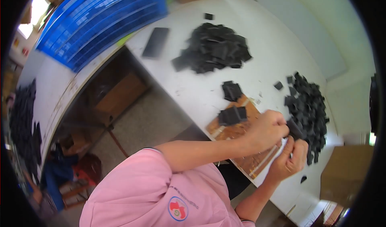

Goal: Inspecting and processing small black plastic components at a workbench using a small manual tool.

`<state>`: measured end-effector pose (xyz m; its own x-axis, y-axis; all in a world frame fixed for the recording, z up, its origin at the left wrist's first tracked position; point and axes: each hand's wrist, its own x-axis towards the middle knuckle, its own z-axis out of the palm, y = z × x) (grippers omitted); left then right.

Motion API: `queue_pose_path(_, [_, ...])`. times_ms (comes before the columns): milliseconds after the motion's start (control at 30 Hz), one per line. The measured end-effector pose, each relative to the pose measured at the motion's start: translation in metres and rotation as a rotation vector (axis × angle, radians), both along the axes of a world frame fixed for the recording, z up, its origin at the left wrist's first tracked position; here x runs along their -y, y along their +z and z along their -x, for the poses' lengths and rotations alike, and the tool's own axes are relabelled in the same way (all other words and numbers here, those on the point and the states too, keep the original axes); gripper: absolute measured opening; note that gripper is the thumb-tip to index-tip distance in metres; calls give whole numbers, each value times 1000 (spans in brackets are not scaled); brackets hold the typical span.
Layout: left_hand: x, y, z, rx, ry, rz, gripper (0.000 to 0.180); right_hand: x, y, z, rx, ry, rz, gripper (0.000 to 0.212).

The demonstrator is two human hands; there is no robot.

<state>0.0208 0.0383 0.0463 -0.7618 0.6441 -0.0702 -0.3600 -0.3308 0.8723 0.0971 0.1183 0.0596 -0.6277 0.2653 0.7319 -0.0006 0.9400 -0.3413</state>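
My left hand is closed, its fingertips pinched against the edge of a small flat black piece. From the near side my right hand grips the same piece between thumb and fingers. Both hands are above the right part of a brown board with pale tape strips. A small stack of black pieces lies on this board beside my left hand, and another stack sits at its far edge. Just beyond my fingers on the right is a heap of small black pieces.
A larger heap of black pieces is farther back on the white table, with a dark flat slab left of it. A blue crate stands far left. A cardboard box is at right. Another person sits lower left.
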Motion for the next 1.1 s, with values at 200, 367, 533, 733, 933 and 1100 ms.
queue_pose_path(200, [-6,-3,3,600,-185,-289,11,5,-8,-2,-75,-86,53,21])
queue_pose_path(367, [-6,-7,-3,1057,-453,-650,14,-9,-23,8,-141,-87,100,24])
queue_pose_path(533, [-11,-20,-11,955,-534,-716,21,-5,-25,8,-203,8,218,25])
queue_pose_path(733, [1,-3,-18,1001,-393,-646,36,-6,-30,7,-258,192,494,19])
queue_pose_path(933, [-8,-5,-21,846,-443,-689,37,-11,-25,4,-250,108,460,17])
queue_pose_path(1100, [-5,-7,-23,766,-266,-618,30,-5,-24,8,-249,103,347,17])
